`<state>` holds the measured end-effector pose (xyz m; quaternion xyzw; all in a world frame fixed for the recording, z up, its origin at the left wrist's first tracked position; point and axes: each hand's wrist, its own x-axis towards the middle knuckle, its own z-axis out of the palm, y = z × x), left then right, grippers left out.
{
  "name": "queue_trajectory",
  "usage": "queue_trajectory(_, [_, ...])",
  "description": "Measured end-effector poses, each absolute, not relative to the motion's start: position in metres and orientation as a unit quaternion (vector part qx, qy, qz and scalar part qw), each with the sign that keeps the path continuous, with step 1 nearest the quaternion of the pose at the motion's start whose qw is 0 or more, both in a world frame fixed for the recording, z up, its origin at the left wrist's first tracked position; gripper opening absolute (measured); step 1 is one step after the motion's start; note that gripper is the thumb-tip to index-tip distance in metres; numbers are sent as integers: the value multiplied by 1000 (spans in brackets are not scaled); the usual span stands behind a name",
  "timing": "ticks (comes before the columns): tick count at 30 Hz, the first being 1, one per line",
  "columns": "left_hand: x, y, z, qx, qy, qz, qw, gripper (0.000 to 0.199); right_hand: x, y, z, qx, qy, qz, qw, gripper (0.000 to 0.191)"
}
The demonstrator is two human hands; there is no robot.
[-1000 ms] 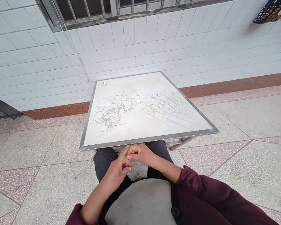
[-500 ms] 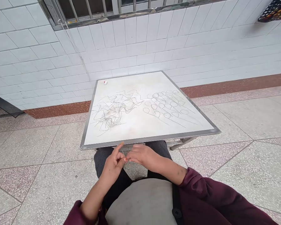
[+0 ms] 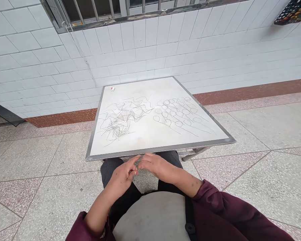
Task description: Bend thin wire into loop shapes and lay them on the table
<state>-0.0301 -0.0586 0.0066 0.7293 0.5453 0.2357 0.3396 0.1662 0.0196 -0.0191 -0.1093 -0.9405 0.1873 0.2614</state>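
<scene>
Both hands are close together over my lap, just below the near edge of a white table [image 3: 145, 137]. My left hand [image 3: 122, 175] has its thumb and fingers closed on something too small to make out. Beside it, my right hand [image 3: 157, 166] is bent with its fingertips turned toward the left hand; what it pinches is hidden. On the table's left half lies a tangle of thin dark wires [image 3: 120, 125]. Several thin wires with looped ends [image 3: 175, 113] are spread over the right half.
A small red and white object [image 3: 112, 89] sits at the table's far left corner. Behind the table stands a white tiled wall [image 3: 145, 53] with a barred window. A patterned cloth [image 3: 293, 12] hangs at the upper right.
My left hand's raised index finger has lowered toward my right hand. The right hand has shifted slightly to the right. The things on the table have not moved.
</scene>
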Motion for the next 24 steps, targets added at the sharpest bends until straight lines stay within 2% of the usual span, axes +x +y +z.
queue_trajectory(6, [-24, -58, 8, 777, 544, 201, 243, 51, 168, 19, -18, -137, -928, 217, 271, 19])
queue_trajectory(11, [-21, -57, 12, 789, 548, 182, 209, 48, 169, 20, -14, -162, -906, 281, 274, 19])
queue_trajectory(18, [-26, -56, 6, 796, 489, 214, 286, 57, 177, 24, -12, -191, -887, 334, 256, 16])
queue_trajectory(24, [-23, -57, 0, 780, 473, 236, 336, 63, 182, 27, -13, -188, -899, 309, 247, 18])
